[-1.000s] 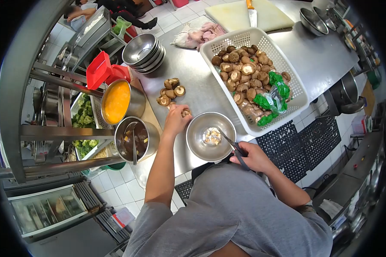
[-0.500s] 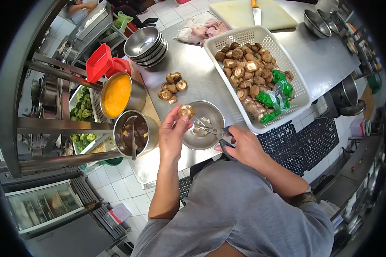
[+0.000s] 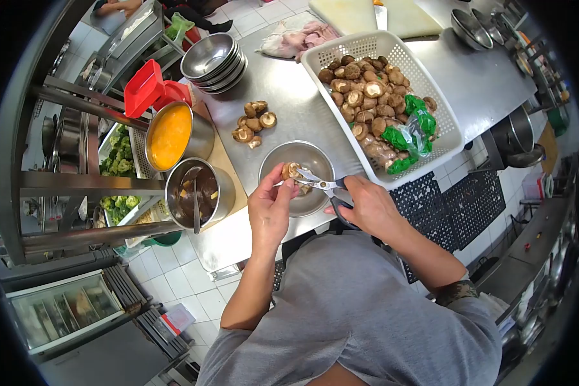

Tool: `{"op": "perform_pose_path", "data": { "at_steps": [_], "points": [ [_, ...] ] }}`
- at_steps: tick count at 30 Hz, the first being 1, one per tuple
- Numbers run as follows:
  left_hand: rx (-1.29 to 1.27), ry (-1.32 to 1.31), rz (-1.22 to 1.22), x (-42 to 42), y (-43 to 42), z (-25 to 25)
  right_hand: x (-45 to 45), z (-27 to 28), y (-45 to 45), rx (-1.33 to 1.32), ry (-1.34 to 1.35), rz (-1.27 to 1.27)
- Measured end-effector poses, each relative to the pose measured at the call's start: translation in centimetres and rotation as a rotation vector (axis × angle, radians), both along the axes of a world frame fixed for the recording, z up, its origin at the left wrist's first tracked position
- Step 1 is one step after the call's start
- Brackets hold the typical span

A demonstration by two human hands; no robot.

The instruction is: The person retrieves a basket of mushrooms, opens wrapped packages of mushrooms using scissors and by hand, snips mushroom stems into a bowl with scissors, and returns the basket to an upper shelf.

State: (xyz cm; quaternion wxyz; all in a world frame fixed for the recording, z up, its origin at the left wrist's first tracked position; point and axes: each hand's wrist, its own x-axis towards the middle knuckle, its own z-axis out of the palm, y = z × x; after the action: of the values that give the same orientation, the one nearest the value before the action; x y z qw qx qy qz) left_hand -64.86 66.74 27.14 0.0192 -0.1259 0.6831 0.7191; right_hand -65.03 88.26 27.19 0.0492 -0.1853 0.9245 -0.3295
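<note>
Over the left part of a steel bowl point(image 3: 315, 204), my left hand point(image 3: 271, 209) pinches a brown mushroom point(image 3: 290, 171) between thumb and fingers. My right hand point(image 3: 367, 206) is wrapped round the dark handles of a pair of scissors point(image 3: 323, 184). The blades point left and reach the mushroom's underside. Pale pieces lie inside the bowl, partly covered by the scissors. Beyond the bowl, a small pile of mushrooms point(image 3: 253, 121) rests on the steel table point(image 3: 283, 90).
A white basket point(image 3: 453, 151) of mushrooms with a green plastic bag point(image 3: 400, 143) stands at right. At left are a pot of orange liquid point(image 3: 171, 136), a pot of dark sauce point(image 3: 202, 193), stacked steel bowls point(image 3: 212, 58) and a red container point(image 3: 143, 87). Cutting boards point(image 3: 408, 19) lie at the back.
My left hand has moved right and turned the mushroom toward the scissors. The blades now meet it, where before they were apart from it. The whole view has shifted slightly.
</note>
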Motion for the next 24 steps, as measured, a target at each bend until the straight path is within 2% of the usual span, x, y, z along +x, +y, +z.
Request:
{"op": "perform_pose_path", "data": {
  "at_steps": [5,11,14,17,24],
  "points": [
    [0.027,-0.027,0.001,0.4,-0.1,0.0,0.2,-0.5,-0.6,0.014,-0.069,-0.011],
    [0.085,-0.087,0.044,0.6,-0.7,-0.1,0.4,-3.1,-1.2,-0.092,-0.081,-0.068],
    [0.069,-0.099,0.04,0.6,-1.2,-0.2,0.1,-1.3,-1.6,-0.19,-0.364,-0.065],
    [0.066,-0.105,0.065,0.9,-1.4,-0.8,0.4,-1.8,-1.6,-0.138,-0.204,-0.039],
    [-0.04,-0.091,0.071,1.5,-1.2,-1.7,0.8,-2.1,-1.9,-0.061,-0.078,-0.046]
  ]
}}
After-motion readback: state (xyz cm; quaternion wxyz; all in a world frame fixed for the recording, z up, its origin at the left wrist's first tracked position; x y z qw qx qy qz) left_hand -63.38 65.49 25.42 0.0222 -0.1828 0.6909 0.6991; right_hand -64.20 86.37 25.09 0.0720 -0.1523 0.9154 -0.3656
